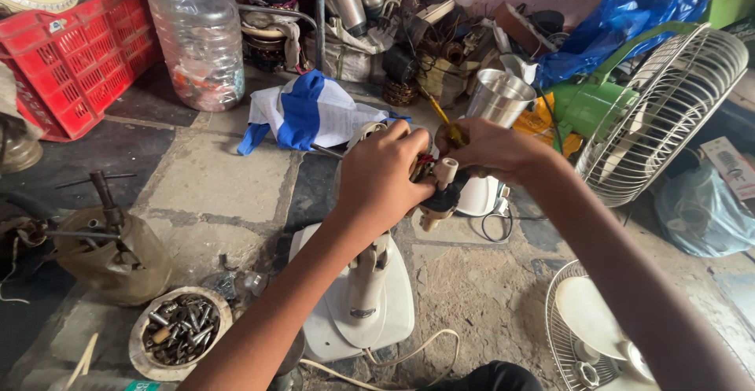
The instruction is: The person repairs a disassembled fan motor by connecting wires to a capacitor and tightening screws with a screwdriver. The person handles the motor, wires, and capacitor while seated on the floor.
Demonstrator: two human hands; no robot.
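My left hand (383, 177) grips the top of a white fan stand, where a black and cream switch part (440, 194) with red wires sits. My right hand (491, 151) meets it from the right and holds a yellow-handled screwdriver (447, 123) pointed down into that part. The stand's white base (393, 300) rests on the stone floor below my arms. A white cable (429, 352) trails from the base toward me.
A green fan with a wire guard (668, 108) lies at right, another guard with a blade (586, 336) at lower right. A dish of screws (181, 330), a red crate (75, 53), a clear plastic jar (200, 41), a steel cup (499, 96) and a blue-white cloth (311, 112) surround me.
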